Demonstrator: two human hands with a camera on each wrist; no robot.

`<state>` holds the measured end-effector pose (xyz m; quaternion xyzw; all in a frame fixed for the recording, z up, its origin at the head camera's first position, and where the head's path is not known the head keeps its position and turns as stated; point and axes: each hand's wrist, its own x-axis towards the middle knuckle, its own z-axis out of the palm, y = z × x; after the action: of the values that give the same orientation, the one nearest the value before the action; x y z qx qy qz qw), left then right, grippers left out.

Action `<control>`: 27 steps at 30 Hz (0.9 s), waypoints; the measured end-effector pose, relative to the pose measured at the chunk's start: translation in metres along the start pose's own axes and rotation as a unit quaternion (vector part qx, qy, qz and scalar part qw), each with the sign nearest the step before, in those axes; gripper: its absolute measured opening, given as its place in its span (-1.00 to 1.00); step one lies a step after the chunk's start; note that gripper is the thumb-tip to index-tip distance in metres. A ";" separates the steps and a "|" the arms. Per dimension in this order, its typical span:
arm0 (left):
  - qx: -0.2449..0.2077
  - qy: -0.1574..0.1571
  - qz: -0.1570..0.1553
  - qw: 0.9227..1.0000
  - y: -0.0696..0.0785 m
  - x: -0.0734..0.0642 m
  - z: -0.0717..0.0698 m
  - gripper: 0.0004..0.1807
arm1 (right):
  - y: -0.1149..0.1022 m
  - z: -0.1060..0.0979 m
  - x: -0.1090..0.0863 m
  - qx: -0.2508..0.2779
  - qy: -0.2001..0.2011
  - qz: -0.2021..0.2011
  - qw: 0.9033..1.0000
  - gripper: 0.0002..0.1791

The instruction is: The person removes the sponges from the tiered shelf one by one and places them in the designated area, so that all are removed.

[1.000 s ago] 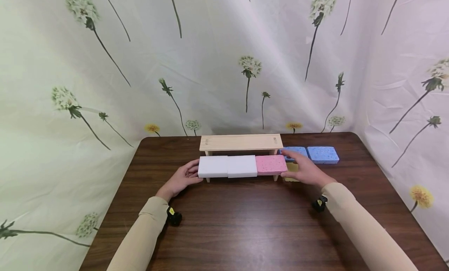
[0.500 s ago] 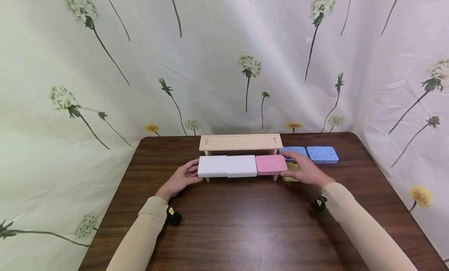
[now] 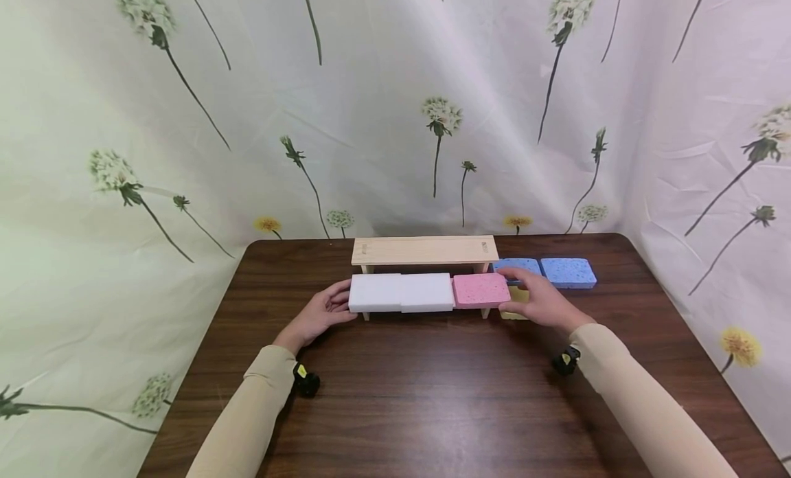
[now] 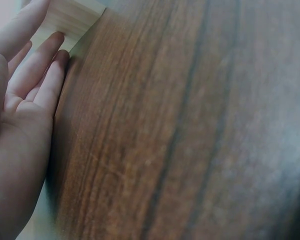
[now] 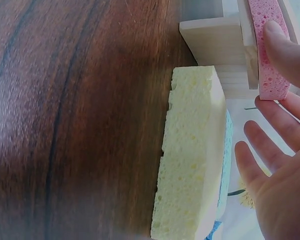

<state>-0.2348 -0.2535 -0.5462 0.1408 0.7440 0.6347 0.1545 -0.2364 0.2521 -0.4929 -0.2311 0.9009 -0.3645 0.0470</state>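
Two white sponges (image 3: 400, 292) and a pink sponge (image 3: 481, 290) lie in a row on the low front shelf of a pale wooden stand (image 3: 424, 250). With thumb in front and index finger behind, my right hand (image 3: 536, 298) pinches the pink sponge's right end; in the right wrist view its other fingers (image 5: 265, 145) are spread below. My left hand (image 3: 316, 316) rests at the left end of the row, thumb at the front corner. In the left wrist view its fingers (image 4: 52, 80) are extended, tips right at the wood.
A yellow sponge (image 5: 190, 150) lies on the dark wooden table (image 3: 420, 409) right of the stand, partly behind my right hand. Behind it lie two blue sponges (image 3: 568, 273). A flower-print curtain (image 3: 371, 121) hangs along the table's back edge.
The pink sponge has shifted slightly right with my right hand, and a narrow gap now shows beside the white sponge. My left hand has stayed in place.
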 end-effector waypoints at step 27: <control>0.003 0.001 -0.007 1.000 -0.001 0.002 -0.001 -0.09 | 0.011 -0.019 -0.020 0.000 0.015 0.036 0.999 -0.22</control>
<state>-0.2371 -0.2541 -0.5475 0.1353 0.7471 0.6314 0.1580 -0.2275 0.2802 -0.4886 -0.1931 0.9091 -0.3663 0.0462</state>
